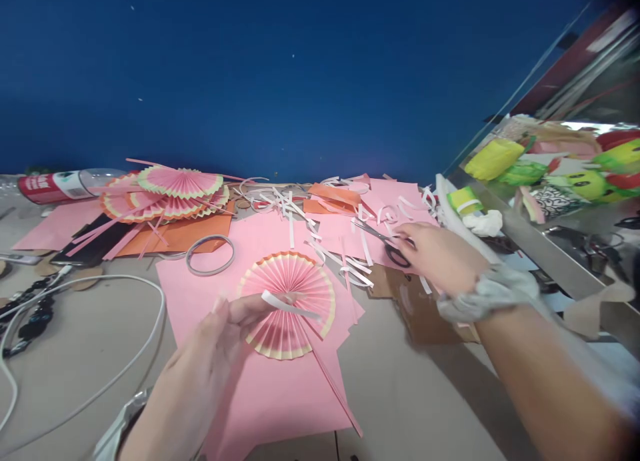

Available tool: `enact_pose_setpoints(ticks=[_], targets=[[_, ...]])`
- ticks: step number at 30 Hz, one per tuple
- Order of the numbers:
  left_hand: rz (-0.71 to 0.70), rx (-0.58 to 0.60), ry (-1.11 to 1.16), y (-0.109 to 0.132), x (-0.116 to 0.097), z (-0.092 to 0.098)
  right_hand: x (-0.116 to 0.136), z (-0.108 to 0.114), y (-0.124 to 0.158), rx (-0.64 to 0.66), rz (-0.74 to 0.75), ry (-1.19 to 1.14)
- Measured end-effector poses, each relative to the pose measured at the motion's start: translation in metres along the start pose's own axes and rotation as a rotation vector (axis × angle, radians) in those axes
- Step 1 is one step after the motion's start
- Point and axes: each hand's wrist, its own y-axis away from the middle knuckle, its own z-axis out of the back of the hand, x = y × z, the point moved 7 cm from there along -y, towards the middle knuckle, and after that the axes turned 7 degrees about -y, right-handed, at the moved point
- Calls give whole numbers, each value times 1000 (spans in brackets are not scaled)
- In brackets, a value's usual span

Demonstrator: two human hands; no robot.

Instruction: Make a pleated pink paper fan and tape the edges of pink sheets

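A round pleated paper fan (287,271), pink with a cream and orange rim, lies on a pink paper sheet (200,294). My left hand (215,344) reaches over its left side, fingers stretched out and thumb apart. Across those fingertips lies a curled white strip (290,305); I cannot tell whether it is stuck or gripped. To the right, my right hand (437,251) has its fingers closed at the black handle of a pair of scissors (395,251), whose blades point left toward the paper scraps. Thin pink strips (333,384) extend from the fan.
Several finished fans (180,181) are piled at the back left beside a bottle (55,186). A grey ring (210,254), a white cable (155,327) and white scraps (350,267) lie around. Brown cardboard (425,307) and a crowded bin (545,247) stand right; a blue wall (300,81) rises behind.
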Motion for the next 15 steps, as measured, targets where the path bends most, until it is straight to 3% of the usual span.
enact_pose_setpoints(ticks=[2,4,6,10,15], targets=[[-16,63,-48,0,7,-7,42,-12,15,115,60,-94],[-32,82,-148,1,16,-10,87,-36,37,362,125,-384],[-44,63,-277,4,23,-9,111,-49,53,434,103,-518],[-83,52,-536,11,26,-13,112,-61,72,478,10,-746],[-262,87,-623,11,3,-38,94,-56,83,413,-49,-930]])
